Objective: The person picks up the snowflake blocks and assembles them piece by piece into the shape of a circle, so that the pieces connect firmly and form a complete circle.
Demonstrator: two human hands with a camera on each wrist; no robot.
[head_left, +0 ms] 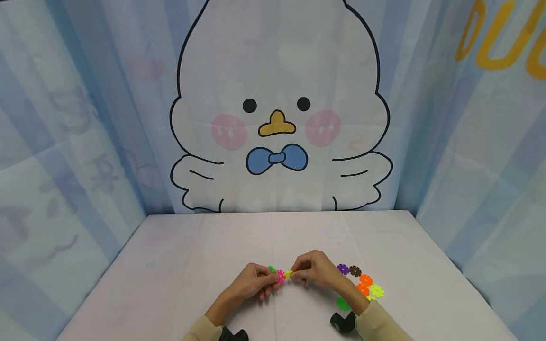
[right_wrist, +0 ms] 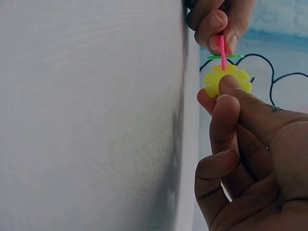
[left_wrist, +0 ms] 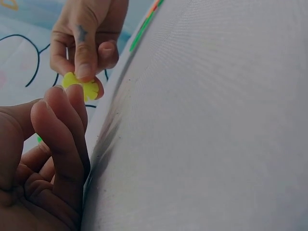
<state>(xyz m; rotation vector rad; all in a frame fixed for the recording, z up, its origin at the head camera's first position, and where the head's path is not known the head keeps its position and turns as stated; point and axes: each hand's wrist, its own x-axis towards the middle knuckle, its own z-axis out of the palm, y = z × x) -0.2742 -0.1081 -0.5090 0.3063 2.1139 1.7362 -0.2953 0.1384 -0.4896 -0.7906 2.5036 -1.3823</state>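
Three small flower-shaped discs, held up over the table point(head_left: 179, 265) between both hands: pink disc point(right_wrist: 223, 53), green disc point(right_wrist: 237, 56), yellow disc point(right_wrist: 211, 81). Left hand point(head_left: 255, 279) pinches the pink disc near its rim, thumb against fingertip, gap closed to the disc's thickness; its other fingers are loosely bent. Right hand point(head_left: 317, 270) has the yellow disc flat between thumb and index finger, same narrow pinch, remaining fingers curled loosely and holding nothing. Green crosses pink roughly at a right angle; yellow's upper edge meets pink's lower edge. Can't tell whether yellow is slotted in or just touching.

Handling, judged by looks: thin plastic, very light, stiff with maybe slight flex at the petals. Probably smooth, so a loose pinch could let a disc twist or slip. Not fragile as such, though forcing a notch at an angle might bend a petal. Best hold: flat faces, thumb one side, index the other, on the half away from the joint so the notches stay free. Pink wants a firm pinch close to the crossing, since any push on yellow would load it there.

Spares on the table by the right forearm: purple disc point(head_left: 343, 269), brown disc point(head_left: 355, 271), two orange discs point(head_left: 366, 280), yellow-green disc point(head_left: 377, 291), another green one point(head_left: 343, 303) partly behind the arm. Flat ones are likely easiest lifted by the rim.
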